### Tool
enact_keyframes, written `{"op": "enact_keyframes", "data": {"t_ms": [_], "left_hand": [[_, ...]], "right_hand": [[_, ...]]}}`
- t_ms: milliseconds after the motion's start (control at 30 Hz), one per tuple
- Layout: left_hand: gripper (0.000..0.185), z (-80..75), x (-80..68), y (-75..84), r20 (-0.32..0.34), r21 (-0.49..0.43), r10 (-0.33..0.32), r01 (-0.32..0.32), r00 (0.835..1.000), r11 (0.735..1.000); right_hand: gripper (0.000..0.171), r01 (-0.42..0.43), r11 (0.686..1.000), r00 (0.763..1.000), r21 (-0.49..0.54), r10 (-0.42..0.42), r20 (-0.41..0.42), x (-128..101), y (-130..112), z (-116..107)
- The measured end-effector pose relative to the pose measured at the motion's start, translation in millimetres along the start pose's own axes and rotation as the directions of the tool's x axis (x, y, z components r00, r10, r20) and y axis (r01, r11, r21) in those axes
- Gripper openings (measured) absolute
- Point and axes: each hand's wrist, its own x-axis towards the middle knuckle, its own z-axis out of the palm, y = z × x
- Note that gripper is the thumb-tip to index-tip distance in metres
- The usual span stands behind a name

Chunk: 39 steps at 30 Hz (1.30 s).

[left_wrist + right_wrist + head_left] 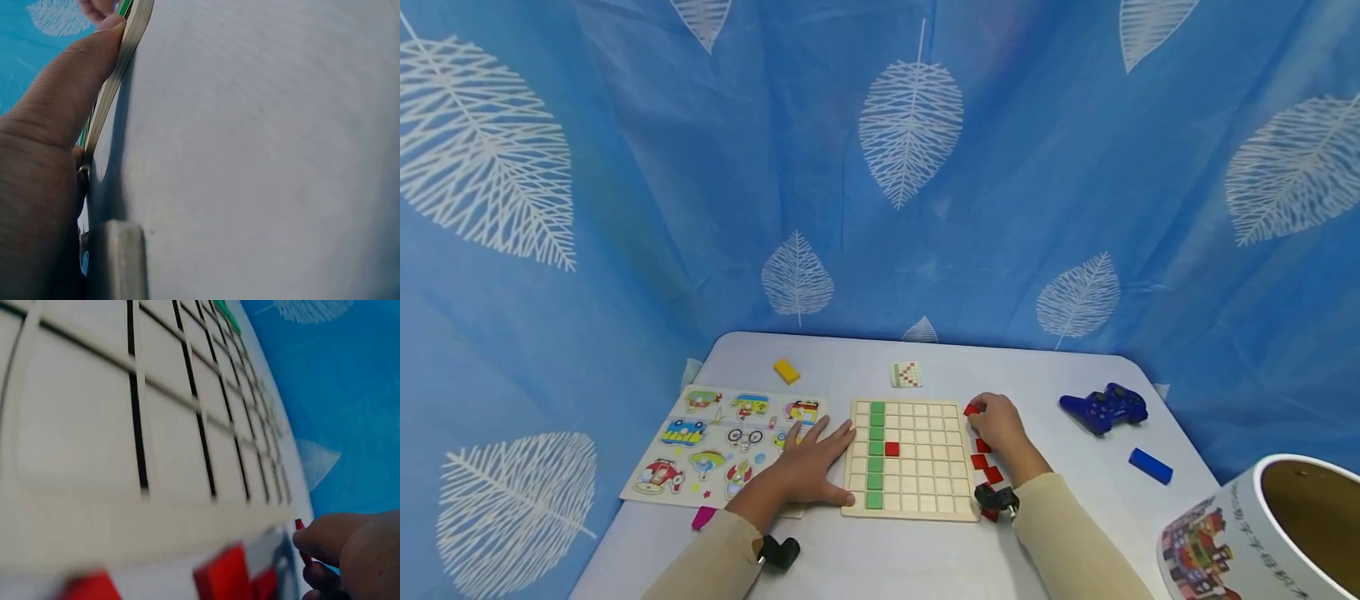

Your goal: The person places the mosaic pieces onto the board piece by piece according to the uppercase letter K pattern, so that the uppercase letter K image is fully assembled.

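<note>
A wooden grid board lies in the middle of the white table. It has a column of green tiles near its left side and one red tile beside that column. My left hand lies flat with straight fingers against the board's left edge; in the left wrist view the thumb presses that edge. My right hand is at the board's upper right corner, fingers curled on a red tile, seen as a red sliver by the fingertips. Loose red tiles lie along the board's right edge.
A vehicle picture puzzle lies left of the board, partly under my left hand. Behind are a yellow block and a small pattern card. A blue game controller, a blue block and a printed cardboard cylinder are at right.
</note>
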Motion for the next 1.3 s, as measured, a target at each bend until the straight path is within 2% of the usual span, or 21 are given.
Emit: {"op": "enact_keyframes", "data": {"t_ms": [67,133,167,233,300,367,500,633,733,867,1000,1133,1200,1300], "left_hand": [[0.120,0.4,1.1,-0.4,0.003,0.002,0.001,-0.001,1.000,1.000],[0.120,0.9,1.8,-0.7,0.005,0.000,-0.002,0.002,1.000,1.000],[0.120,0.9,2.1,-0.7,0.006,-0.001,-0.004,0.004,1.000,1.000],[0.121,0.3,3.1,-0.7,0.010,0.005,-0.007,0.007,1.000,1.000],[0.120,-1.0,3.8,-0.2,0.008,0.004,-0.006,0.006,1.000,1.000],[0.120,-1.6,4.3,0.7,0.003,0.002,0.000,0.000,1.000,1.000],[0.120,-0.5,3.8,1.7,0.005,-0.005,0.007,-0.007,1.000,1.000],[0.121,2.4,1.8,1.2,0.025,-0.024,0.005,-0.005,1.000,1.000],[0.121,2.4,1.1,0.5,0.019,-0.006,-0.001,0.001,1.000,1.000],[0.120,0.4,1.2,1.6,0.009,-0.002,0.003,-0.003,1.000,1.000],[0.120,0.3,1.7,3.3,0.012,-0.030,0.010,-0.010,1.000,0.999],[0.120,2.5,3.0,2.9,0.010,-0.015,0.001,-0.001,1.000,1.000],[0.120,3.4,3.4,2.3,0.009,-0.007,-0.005,0.005,1.000,1.000],[0.120,3.6,2.8,1.7,0.007,-0.006,-0.013,0.013,1.000,1.000]], "right_hand": [[0.034,0.066,0.998,0.998,0.008,-0.066,-0.018,-8,-11,4],[0.034,0.177,0.984,0.984,0.007,-0.177,0.008,-17,-25,13],[0.033,0.225,0.974,0.973,0.010,-0.226,0.040,-22,-33,18],[0.028,0.333,0.943,0.937,-0.001,-0.331,0.115,-29,-44,30],[0.020,0.401,0.916,0.905,-0.020,-0.392,0.163,-36,-51,42],[0.014,0.420,0.906,0.899,-0.056,-0.407,0.161,-41,-53,51],[0.011,0.384,0.916,0.922,-0.116,-0.373,0.102,-48,-52,60],[0.010,0.339,0.930,0.940,-0.143,-0.329,0.089,-52,-50,64],[0.011,0.339,0.931,0.940,-0.135,-0.331,0.078,-50,-49,66],[0.013,0.348,0.934,0.936,-0.076,-0.343,0.078,-46,-45,61],[0.017,0.285,0.957,0.958,-0.051,-0.282,0.059,-42,-31,38],[0.029,0.156,0.981,0.987,-0.111,-0.151,0.054,-34,-3,4],[0.031,0.111,0.985,0.991,-0.132,-0.100,0.091,-30,15,-11],[0.024,0.081,0.988,0.989,-0.133,-0.063,0.131,-25,38,-25]]}}
